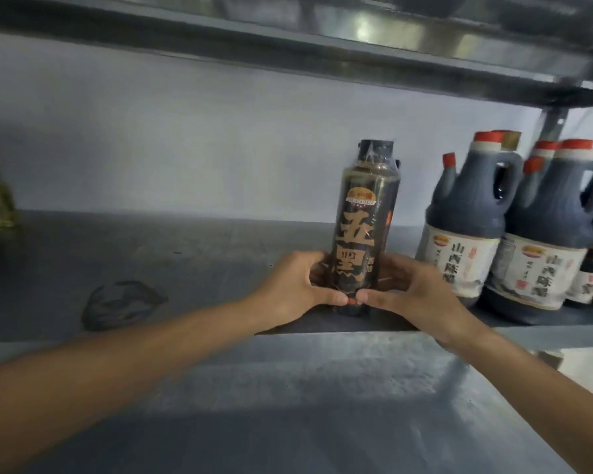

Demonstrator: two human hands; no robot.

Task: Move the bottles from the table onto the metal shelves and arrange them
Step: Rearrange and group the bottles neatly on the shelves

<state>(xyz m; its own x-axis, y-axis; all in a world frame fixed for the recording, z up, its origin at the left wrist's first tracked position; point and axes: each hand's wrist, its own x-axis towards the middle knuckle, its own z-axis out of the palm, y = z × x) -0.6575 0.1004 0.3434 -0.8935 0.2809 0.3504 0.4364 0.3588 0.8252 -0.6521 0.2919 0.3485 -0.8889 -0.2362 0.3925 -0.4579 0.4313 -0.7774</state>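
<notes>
We see the left hand [297,289] and the right hand [413,290] gripping with curled fingers the dark bottle [367,213] standing upright on the metal shelf [199,254], near the vinegar jugs [514,227].

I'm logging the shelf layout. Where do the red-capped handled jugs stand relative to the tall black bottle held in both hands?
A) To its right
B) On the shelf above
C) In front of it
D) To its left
A: the red-capped jugs stand on the metal shelf to the right of the tall black bottle, which the left hand and right hand grip near its base.
</notes>
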